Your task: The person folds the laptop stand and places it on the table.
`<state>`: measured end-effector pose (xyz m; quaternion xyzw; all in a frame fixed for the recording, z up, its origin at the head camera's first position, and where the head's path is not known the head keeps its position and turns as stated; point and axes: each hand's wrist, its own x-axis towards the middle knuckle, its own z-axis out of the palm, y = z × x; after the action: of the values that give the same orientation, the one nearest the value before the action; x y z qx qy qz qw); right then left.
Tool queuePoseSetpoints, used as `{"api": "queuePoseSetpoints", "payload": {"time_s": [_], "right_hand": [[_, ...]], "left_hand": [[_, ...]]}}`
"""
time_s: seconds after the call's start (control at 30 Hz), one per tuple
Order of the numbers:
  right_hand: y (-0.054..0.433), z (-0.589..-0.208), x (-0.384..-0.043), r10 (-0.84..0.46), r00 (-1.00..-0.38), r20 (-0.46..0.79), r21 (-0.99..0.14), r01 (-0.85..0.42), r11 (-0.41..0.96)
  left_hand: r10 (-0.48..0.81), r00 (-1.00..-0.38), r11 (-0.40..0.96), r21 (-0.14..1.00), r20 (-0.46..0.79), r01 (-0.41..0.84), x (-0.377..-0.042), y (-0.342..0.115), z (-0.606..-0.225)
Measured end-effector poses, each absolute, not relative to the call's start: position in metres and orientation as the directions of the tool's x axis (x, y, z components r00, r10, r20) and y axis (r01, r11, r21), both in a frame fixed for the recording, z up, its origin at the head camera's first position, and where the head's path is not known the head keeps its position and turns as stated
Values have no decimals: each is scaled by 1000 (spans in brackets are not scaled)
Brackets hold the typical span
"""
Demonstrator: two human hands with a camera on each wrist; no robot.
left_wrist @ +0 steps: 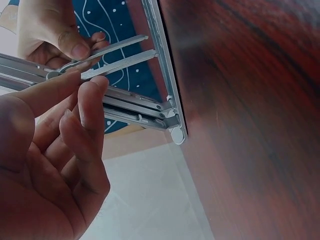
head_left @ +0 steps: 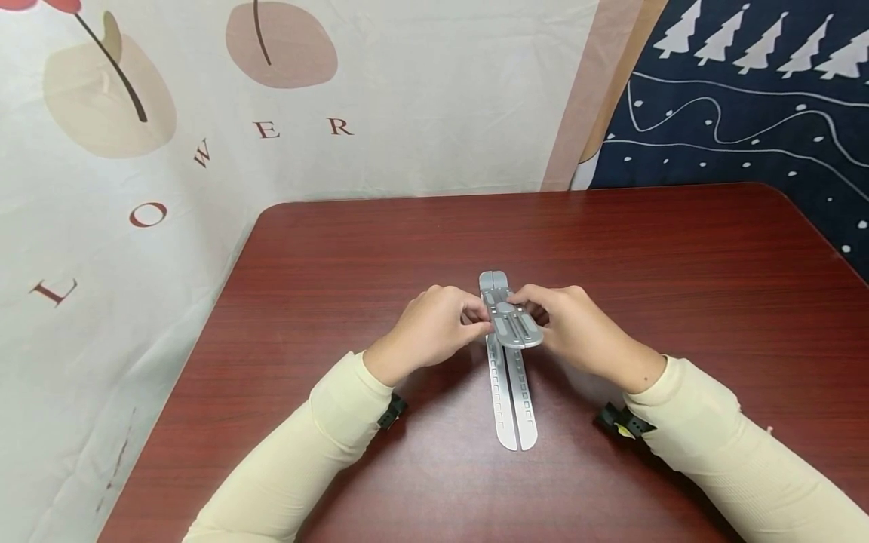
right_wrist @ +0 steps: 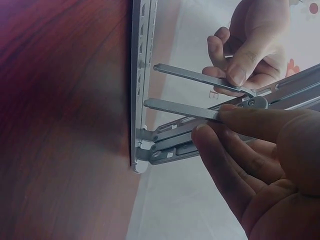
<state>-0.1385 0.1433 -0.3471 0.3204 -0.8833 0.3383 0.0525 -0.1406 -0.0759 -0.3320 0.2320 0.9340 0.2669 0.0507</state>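
A folding silver metal laptop stand [head_left: 516, 332] stands on the table, its slotted base rails [head_left: 500, 400] lying flat and its upper section raised at a slant. My left hand [head_left: 440, 324] is at the left side of that raised section, pinching one of its support struts [left_wrist: 125, 64] between thumb and fingertip. On the opposite side my right hand [head_left: 580, 324] pinches the other support strut [right_wrist: 185, 108]. Both struts slant down from a round pivot [right_wrist: 257, 103], and their free ends hang close over the slotted rails in the wrist views.
The reddish-brown wooden table [head_left: 339, 249] reaches up to a pale printed cloth [head_left: 434, 98] behind it. A dark blue cloth with white trees [head_left: 733, 113] hangs at the back right. Black straps [head_left: 623, 421] sit at the wrists.
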Motion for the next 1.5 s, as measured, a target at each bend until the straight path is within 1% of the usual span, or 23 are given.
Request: {"api": "queuePoseSetpoints", "payload": {"time_s": [0.93,1.2,1.37,1.5], "right_hand": [[143,-352,-142,-542,-752,376,-541,-653,531],[143,-352,-141,-542,-737,403,-481,-674,560],[144,-352,-140,-523,-743,418,-436,-669,602],[144,-353,-140,-514,-746,423,-418,-664,621]], "left_hand": [[429,-898,794,435,94,425,-141,-75,-335],[389,-916,816,424,101,393,-140,-74,-334],[346,-930,831,420,122,365,-139,-75,-334],[347,-927,816,441,145,375,-140,-75,-334]]}}
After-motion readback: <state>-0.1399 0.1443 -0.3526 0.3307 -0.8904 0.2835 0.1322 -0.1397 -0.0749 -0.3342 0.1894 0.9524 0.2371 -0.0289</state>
